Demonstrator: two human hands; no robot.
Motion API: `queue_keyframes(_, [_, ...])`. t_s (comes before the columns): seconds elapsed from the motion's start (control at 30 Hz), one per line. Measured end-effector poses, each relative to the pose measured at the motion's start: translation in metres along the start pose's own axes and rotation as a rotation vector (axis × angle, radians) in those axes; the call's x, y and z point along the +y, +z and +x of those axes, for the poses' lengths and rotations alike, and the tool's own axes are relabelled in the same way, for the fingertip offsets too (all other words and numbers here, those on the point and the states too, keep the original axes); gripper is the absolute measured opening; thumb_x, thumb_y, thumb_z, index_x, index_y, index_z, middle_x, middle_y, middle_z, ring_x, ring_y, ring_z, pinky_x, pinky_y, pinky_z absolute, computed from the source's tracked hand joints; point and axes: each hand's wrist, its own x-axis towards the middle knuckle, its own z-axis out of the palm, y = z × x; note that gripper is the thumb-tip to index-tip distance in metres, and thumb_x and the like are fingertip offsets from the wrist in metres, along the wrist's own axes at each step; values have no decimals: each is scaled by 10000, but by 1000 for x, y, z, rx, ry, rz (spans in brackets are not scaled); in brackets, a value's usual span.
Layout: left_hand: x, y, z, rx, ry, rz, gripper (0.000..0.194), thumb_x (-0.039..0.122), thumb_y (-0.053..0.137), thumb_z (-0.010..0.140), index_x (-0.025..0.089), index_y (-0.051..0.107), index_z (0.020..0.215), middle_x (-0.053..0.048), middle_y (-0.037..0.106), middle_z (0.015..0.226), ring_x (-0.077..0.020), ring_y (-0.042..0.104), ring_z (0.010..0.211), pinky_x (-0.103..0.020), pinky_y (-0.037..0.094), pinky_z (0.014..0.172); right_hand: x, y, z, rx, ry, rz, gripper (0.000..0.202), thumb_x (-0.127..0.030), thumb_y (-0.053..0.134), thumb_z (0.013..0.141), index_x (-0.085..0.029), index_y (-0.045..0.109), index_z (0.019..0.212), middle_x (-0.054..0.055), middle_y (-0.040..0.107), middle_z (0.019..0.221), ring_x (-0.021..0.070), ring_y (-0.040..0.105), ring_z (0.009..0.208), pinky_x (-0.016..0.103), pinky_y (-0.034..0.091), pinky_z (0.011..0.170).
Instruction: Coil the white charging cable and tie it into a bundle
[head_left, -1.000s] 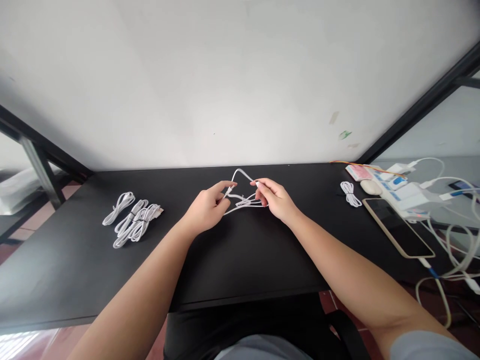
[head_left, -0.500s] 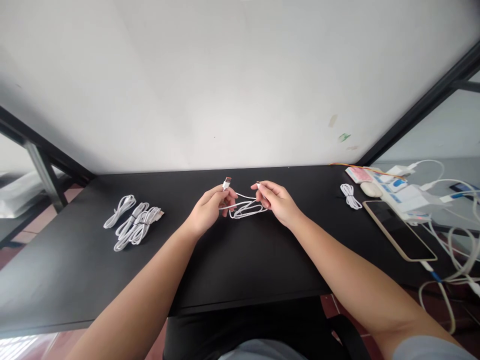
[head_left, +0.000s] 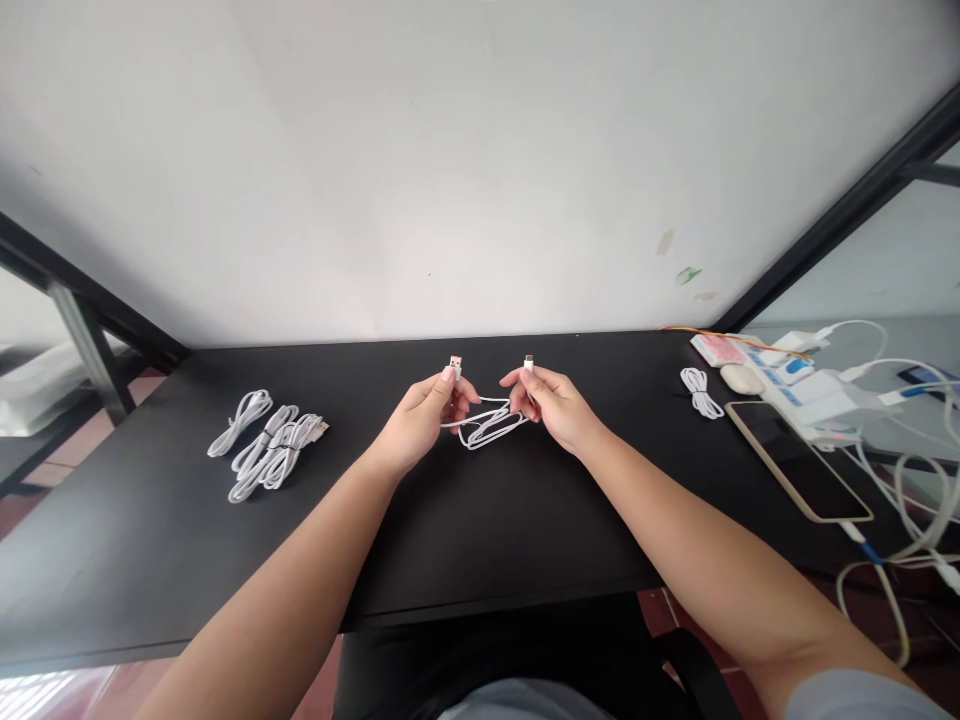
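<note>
My left hand (head_left: 421,412) pinches the USB plug end of a white cable (head_left: 487,432), the metal tip pointing up toward the wall. Between finger and thumb, my right hand (head_left: 556,402) holds the cable's other, smaller plug (head_left: 529,364) upright. The cable's loose loops lie between both hands, over the black table (head_left: 480,540). On the left side of the table rest bundled white cables: one coil (head_left: 240,422) by itself and overlapping bundles (head_left: 274,455) with dark ties beside it.
At the right are a small tied white cable (head_left: 702,392), a phone (head_left: 799,460) with a cable plugged in, a white rounded case (head_left: 742,379), and a power strip (head_left: 776,395) with chargers and tangled cords. A wall (head_left: 480,180) stands behind the table.
The right hand's plug now shows more fully and stands more upright. The cable loops between my hands have shifted slightly down, and my left thumb has moved up on the USB plug.
</note>
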Motion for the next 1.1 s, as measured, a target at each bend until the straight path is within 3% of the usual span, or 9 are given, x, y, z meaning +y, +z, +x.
queue_keyframes(0.3, [-3, 0, 1, -33, 34, -58, 592, 681, 478, 913, 123, 669, 873, -12, 556, 698, -49, 522, 568, -177, 434, 543, 2, 1, -1, -81, -17, -8, 493, -656, 522, 961, -183, 658, 967, -11, 606, 663, 67, 474, 534, 226, 335, 514])
queue_keyframes(0.6, [-1, 1, 0, -37, 84, -75, 575, 650, 460, 937, 120, 676, 878, -13, 576, 676, -49, 533, 560, -174, 437, 553, 4, 0, 0, -82, -9, -12, 499, -662, 510, 964, -184, 651, 991, -11, 606, 672, 70, 485, 540, 225, 341, 510])
queue_keyframes(1.1, [0, 0, 0, -10, 48, -56, 611, 680, 444, 928, 119, 679, 880, -17, 568, 659, -53, 517, 571, -182, 426, 566, 3, 1, -1, -91, 10, -36, 523, -677, 507, 957, -182, 667, 1001, -21, 557, 639, 74, 456, 538, 234, 334, 522])
